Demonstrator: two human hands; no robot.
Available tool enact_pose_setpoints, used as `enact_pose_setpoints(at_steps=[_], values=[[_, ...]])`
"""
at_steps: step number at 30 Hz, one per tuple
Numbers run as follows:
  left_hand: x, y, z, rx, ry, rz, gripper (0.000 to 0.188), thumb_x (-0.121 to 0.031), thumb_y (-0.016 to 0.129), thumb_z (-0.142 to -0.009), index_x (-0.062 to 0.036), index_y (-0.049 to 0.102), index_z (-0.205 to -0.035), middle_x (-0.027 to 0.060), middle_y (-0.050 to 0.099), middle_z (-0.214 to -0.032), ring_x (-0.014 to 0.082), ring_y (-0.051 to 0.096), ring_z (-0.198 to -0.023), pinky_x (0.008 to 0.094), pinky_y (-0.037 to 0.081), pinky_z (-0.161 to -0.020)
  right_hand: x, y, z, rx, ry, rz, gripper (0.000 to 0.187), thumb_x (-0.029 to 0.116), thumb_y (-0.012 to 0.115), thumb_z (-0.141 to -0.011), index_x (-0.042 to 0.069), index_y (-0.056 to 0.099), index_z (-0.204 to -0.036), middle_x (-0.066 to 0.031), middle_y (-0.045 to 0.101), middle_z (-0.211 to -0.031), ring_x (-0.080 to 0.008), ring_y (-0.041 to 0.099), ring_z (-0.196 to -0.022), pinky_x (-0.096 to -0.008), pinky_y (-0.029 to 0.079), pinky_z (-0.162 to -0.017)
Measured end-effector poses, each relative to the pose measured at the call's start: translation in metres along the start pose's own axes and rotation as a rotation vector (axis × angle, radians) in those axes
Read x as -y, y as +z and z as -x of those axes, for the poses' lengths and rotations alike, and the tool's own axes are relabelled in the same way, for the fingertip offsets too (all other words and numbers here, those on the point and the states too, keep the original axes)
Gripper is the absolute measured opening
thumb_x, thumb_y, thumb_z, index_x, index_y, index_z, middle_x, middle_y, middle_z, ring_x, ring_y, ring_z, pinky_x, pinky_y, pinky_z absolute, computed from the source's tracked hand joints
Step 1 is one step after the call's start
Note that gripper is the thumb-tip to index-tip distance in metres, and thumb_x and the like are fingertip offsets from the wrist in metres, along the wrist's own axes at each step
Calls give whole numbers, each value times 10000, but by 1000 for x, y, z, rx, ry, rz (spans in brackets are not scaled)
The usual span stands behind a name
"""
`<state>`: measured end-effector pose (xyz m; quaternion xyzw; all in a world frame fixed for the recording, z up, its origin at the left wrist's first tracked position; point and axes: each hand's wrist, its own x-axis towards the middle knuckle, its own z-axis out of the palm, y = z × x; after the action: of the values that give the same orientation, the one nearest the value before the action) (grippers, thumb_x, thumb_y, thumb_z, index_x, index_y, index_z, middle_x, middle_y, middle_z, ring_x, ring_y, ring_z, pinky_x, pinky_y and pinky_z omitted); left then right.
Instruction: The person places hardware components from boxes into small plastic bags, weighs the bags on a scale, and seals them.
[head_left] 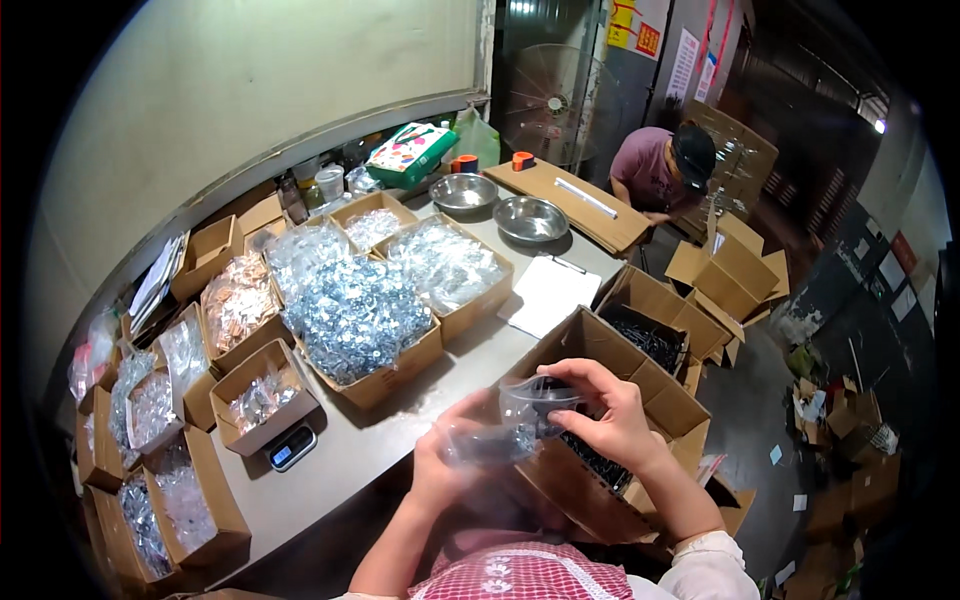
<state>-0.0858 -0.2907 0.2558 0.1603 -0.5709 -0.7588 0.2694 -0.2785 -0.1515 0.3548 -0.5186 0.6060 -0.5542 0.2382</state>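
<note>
In front of my body I hold a clear plastic bag (490, 443) between my two hands. My left hand (440, 460) is closed around the bag's left side. Thumb and fingers of my right hand (612, 415) pinch at its upper right, where a dark piece (552, 400) shows; its kind is unclear, and I cannot tell whether it lies inside the bag. Below my right hand stands an open cardboard box (685, 415) with dark slender parts (597, 460) in it. To the left, a carton heaped with small shiny metal parts (358, 315) sits on the table.
Several cartons of bagged parts line the table's left, beside a small digital scale (292, 447). Two metal bowls (532, 220) and a clipboard (552, 293) lie farther back. Another person (660, 170) bends near open boxes (740, 270) at the far right. A fan (556, 103) stands behind.
</note>
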Motion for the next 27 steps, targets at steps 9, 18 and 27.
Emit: enact_pose_setpoints(at_steps=[9,18,27], values=[[-43,31,-20,-123,222,-95,388,-38,852,-658,-29,575,-929,47,687,-889,93,641,-787,249,533,-719,-3,-7,14,-80,-120,128,409,27,735,-765,29,618,-1156,-99,690,-1112,-184,696,-947,-288,553,-827],[-40,44,-30,92,177,-10,461,-50,882,-539,-34,606,-909,64,694,-903,142,659,-812,293,536,-786,8,-46,39,-252,-155,2,45,-10,703,-813,-37,677,-837,-101,727,-985,-114,659,-796,-252,531,-692],[-45,65,-52,346,-61,-46,486,-5,775,-632,-16,618,-1092,73,669,-995,139,642,-911,288,528,-829,4,-80,52,-408,-96,273,57,-43,694,-800,-36,639,-790,-58,688,-818,-89,612,-713,-221,491,-651]])
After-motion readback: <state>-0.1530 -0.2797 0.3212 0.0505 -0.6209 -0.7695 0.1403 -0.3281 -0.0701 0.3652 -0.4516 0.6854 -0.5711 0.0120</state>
